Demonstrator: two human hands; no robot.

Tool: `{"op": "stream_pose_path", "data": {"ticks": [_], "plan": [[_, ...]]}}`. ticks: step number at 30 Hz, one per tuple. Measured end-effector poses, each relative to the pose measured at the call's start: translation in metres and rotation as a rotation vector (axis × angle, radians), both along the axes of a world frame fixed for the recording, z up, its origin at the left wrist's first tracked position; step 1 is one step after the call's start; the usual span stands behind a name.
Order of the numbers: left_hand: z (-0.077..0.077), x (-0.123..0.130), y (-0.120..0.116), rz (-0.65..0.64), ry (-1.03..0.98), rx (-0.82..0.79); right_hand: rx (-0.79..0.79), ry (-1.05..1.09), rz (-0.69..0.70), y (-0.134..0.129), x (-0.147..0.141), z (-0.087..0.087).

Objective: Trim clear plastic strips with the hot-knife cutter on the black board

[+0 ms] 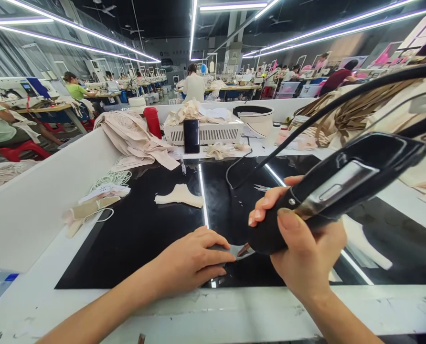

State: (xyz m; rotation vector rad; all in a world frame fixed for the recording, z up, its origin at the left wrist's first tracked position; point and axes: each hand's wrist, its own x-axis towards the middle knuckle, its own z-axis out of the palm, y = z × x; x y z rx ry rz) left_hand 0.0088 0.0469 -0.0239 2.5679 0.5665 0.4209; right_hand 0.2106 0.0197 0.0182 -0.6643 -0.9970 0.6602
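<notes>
Your right hand [306, 248] is closed around a thick black tool [335, 184], with the thumb on the near side. The tool is tilted, and its narrow metal tip [247, 249] points down to the left. Your left hand [198, 260] lies palm down, its fingers extended and slightly spread, upon a small grey piece [236, 250]. This piece is on the black sheet [155, 248], between your left fingertips and the tip; whether the tip touches it, I cannot tell exactly.

Farther on the sheet, beyond your left hand, there is a curved cream piece [180, 195]. Scissors [262, 188] lie behind your right hand, and to the right of this hand is another pale piece [367, 243]. The sheet covers the middle of the white worktop [177, 315].

At the left edge of the sheet, there is a bundle of pale green cord [111, 179]. Behind the sheet, a phone [191, 136] stands upright in front of a vented white box [213, 131]. A cloth pile [134, 134] and a red container [152, 122] are to the left of the box; a basket [254, 119] is to its right. Farther away, several people sit at other worktops.
</notes>
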Motion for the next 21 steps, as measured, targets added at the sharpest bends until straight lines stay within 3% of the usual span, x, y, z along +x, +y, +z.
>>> {"op": "stream_pose_path", "data": {"ticks": [21], "plan": [[-0.0069,-0.0014,0.0000,-0.004,-0.012,0.022,-0.014,-0.069,0.015,-0.0053,-0.0064,-0.0060]]}}
